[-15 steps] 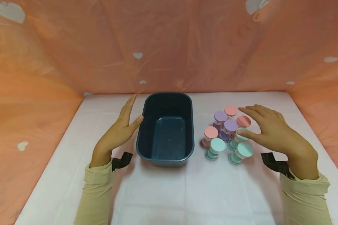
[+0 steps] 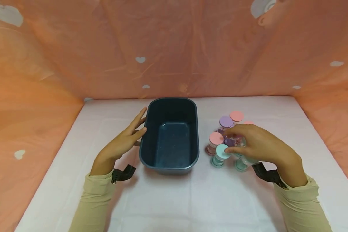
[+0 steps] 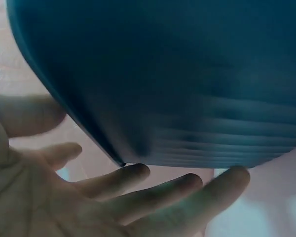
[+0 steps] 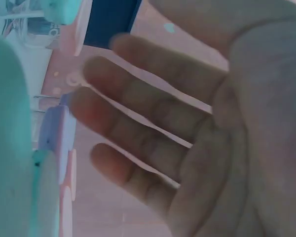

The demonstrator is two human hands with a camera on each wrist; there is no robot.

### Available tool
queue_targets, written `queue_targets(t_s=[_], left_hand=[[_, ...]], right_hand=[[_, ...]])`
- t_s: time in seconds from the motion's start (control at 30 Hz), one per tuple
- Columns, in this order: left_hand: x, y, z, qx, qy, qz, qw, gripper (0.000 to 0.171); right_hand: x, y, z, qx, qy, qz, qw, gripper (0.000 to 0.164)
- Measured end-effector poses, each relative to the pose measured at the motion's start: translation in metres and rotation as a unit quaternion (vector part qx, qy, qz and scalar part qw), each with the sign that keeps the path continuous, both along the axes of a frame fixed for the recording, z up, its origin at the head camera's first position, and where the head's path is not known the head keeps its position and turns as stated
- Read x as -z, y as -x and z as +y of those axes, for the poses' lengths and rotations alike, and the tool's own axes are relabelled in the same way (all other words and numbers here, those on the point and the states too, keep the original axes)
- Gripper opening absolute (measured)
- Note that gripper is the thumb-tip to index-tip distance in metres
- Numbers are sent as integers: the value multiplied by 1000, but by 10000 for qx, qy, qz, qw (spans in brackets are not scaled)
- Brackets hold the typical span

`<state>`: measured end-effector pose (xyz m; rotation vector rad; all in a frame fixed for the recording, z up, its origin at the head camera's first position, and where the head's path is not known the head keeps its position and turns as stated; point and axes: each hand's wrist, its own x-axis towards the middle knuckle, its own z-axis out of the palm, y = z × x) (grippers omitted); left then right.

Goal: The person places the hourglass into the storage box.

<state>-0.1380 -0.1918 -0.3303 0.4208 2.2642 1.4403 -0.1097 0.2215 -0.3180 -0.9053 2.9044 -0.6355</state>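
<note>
My left hand (image 2: 120, 141) is at the left side of a dark blue, deep plastic bin (image 2: 169, 169), its fingers extended and its thumb by the rim. In the left wrist view, loosely spread fingertips lie along the bin's ribbed wall (image 3: 227, 128). Over a cluster of small sand timers hovers my right hand (image 2: 258, 141), palm down, covering several of them. A pink-capped timer (image 2: 216, 138), a teal-capped timer (image 2: 221, 150) and a purple-capped timer (image 2: 226, 121) show beside its fingers. The right wrist view has its fingers apart, with nothing between them, next to a large teal cap (image 4: 7, 138).
Another pink-capped timer (image 2: 236, 116) stands at the back of the cluster. A white cloth (image 2: 162, 206) covers the table. Orange sheeting (image 2: 174, 48) with pale hearts rises behind the table and along both sides.
My right hand has moved left and lower, from the right edge of the cluster to over the timers. My left hand's fingers have shifted in closer against the bin's side.
</note>
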Motion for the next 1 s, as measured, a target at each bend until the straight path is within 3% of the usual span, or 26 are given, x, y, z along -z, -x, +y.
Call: queue_targets(t_s=[0.13,0.33,0.63,0.83,1.0], left_hand=[[1,-2,-5,59,-208,-199,9996,62],[5,-3,-9,48,-483,-379,9981,61],[8,-2,-11,-113,-423,-369,9984,61],[6,-1,-10,33,-142,-561,9983,59],[6,0,-11,103,-399,-687,9968,62]], right_hand=[[2,0,-4,-202,-19,-93,9997,32],[7,3,-11,-391,-31,-227,9990,35],[9,5,-14,-333,-126,-499,9981,40],[10,6,-15,-424,14,-837,9956,40],[10,6,-15,-514,-156,-832,9951,44]])
